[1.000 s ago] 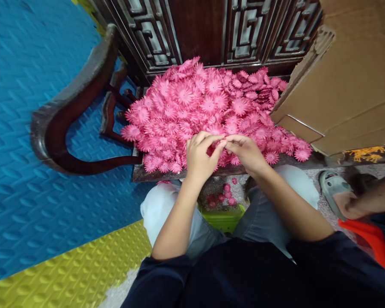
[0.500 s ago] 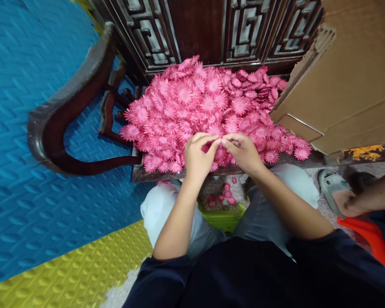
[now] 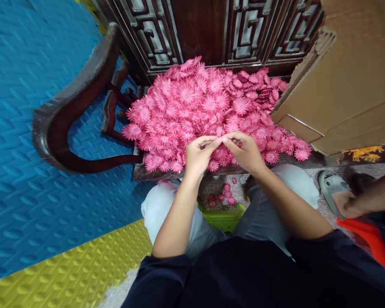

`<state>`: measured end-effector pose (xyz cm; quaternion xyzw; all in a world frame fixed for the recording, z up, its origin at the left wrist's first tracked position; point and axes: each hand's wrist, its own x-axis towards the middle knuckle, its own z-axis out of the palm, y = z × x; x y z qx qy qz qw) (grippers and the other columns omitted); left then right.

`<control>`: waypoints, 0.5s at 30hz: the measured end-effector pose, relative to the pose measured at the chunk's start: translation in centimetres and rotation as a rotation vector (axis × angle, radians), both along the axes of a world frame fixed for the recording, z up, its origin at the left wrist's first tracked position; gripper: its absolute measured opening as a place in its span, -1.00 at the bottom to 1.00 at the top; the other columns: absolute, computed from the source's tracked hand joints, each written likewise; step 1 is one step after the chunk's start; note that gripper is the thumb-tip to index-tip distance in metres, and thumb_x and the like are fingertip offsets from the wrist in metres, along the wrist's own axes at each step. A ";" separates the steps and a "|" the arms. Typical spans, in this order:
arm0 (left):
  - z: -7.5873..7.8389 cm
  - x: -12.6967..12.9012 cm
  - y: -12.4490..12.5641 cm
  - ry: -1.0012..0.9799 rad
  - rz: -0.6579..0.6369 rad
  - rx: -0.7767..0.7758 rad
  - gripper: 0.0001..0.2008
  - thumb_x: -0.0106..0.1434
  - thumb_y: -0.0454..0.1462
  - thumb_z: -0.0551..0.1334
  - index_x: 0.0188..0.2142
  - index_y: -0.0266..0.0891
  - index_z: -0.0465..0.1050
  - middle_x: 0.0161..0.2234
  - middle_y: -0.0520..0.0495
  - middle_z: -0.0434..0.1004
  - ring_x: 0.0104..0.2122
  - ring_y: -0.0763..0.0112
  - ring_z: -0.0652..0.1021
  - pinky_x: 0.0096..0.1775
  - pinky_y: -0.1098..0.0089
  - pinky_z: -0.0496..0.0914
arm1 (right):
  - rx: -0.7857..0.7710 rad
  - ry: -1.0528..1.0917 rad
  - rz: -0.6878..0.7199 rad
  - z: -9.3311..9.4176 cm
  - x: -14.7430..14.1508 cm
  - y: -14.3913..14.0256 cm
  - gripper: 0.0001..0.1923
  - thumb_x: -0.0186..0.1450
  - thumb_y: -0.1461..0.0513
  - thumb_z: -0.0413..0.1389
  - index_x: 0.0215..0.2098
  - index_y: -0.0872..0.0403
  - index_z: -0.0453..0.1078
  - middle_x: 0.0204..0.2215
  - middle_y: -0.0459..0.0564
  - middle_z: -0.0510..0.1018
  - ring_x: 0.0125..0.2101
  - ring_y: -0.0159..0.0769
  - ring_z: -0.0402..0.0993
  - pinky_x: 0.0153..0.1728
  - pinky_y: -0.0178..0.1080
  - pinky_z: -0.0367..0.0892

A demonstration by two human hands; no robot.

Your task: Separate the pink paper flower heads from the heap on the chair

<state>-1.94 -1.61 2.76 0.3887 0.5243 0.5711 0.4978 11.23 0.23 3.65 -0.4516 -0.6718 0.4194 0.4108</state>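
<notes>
pink fabric flower (image 3: 220, 141) at frame centre, pinched between fingertips of left hand (image 3: 199, 156) and right hand (image 3: 245, 152) over the flower pile (image 3: 205, 111); looks light, floppy, best gripped at centre.

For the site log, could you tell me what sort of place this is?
Probably a home used for piecework: a carved wooden chair heaped with pink paper flowers, foam floor mats and a cardboard box.

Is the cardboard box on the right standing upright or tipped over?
Tipped. The cardboard box leans at a slant over the wooden seat, its lower flap edge resting against the pile of pink flowers.
</notes>
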 end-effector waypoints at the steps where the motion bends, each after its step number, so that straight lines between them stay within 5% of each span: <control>1: 0.0 0.0 0.0 -0.008 -0.003 -0.001 -0.85 -0.07 -0.23 0.36 -0.46 -0.24 0.52 -0.44 0.01 0.56 -0.41 0.49 0.51 -0.25 0.44 0.38 | 0.008 -0.008 -0.001 0.1 0.0 0.0 -0.83 0.21 0.20 0.05 -0.41 0.09 0.45 -0.48 -0.06 0.48 -0.46 -0.38 0.32 -0.36 -0.28 0.24; 8: 0.1 -0.4 -0.2 0.153 -0.016 0.055 -0.89 -0.01 -0.24 0.31 -0.47 -0.23 0.50 -0.46 0.03 0.53 -0.45 0.51 0.45 -0.31 0.46 0.32 | 0.034 -0.047 0.011 0.1 0.1 -0.1 -0.83 0.21 0.18 0.07 -0.42 0.08 0.44 -0.53 -0.10 0.40 -0.48 -0.40 0.26 -0.38 -0.29 0.20; 15: 0.1 -0.4 0.0 0.042 -0.041 -0.018 -0.94 -0.03 -0.28 0.28 -0.51 -0.24 0.47 -0.52 0.06 0.47 -0.47 0.51 0.41 -0.31 0.45 0.30 | -0.010 -0.018 0.021 0.3 0.1 -0.1 -0.78 0.18 0.10 0.10 -0.46 0.10 0.43 -0.53 -0.08 0.41 -0.48 -0.38 0.27 -0.37 -0.26 0.19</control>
